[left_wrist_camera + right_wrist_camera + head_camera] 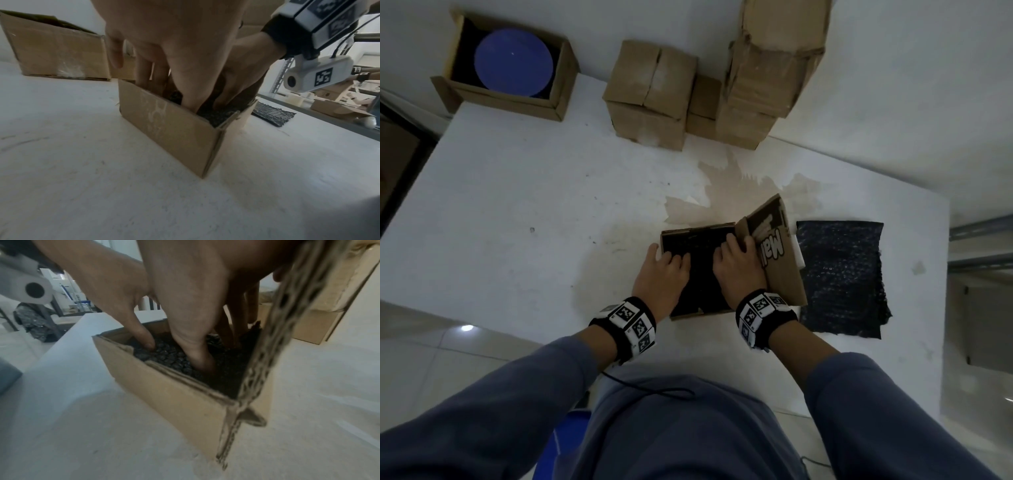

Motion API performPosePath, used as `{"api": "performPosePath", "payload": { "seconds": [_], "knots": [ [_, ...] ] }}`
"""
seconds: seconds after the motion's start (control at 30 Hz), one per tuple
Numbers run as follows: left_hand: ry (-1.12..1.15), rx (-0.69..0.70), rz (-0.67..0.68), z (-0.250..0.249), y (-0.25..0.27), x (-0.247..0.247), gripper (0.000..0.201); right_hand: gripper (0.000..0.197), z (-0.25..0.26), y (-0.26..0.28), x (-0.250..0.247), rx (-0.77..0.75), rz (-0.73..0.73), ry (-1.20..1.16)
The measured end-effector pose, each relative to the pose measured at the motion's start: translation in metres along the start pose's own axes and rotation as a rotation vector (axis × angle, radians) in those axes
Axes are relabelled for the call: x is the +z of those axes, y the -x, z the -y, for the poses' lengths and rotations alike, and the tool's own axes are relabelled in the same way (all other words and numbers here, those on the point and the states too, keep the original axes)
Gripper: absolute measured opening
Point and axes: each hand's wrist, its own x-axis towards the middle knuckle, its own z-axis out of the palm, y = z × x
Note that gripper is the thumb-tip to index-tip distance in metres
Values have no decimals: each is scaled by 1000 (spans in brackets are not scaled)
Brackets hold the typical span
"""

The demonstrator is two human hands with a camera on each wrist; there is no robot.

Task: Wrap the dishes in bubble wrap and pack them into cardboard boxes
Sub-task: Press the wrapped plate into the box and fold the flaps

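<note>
A small open cardboard box point(697, 229) stands on the white table point(534, 205) in front of me. Black bubble wrap point(702, 253) fills it, and whatever it covers is hidden. My left hand point(667, 270) reaches into the box's left side, fingers straight down on the wrap point(218, 113), with the thumb outside the wall. My right hand point(736, 263) presses the wrap point(170, 356) on the right side, beside the raised printed flap point(774, 246). A blue plate point(513, 63) lies in an open box point(558, 102) at the far left.
A loose sheet of black bubble wrap point(842, 277) lies flat to the right of the box. Closed cardboard boxes point(650, 92) and a taller stack point(767, 68) stand against the far wall. The table edge runs close to my body.
</note>
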Motion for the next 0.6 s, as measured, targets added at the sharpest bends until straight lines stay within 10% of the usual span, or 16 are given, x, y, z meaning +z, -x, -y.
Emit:
{"api": "performPosePath", "payload": {
  "seconds": [0.6],
  "knots": [
    [-40,-171,169,-16,-21,-3,96,75,11,-19,11,75,178,55]
  ]
}}
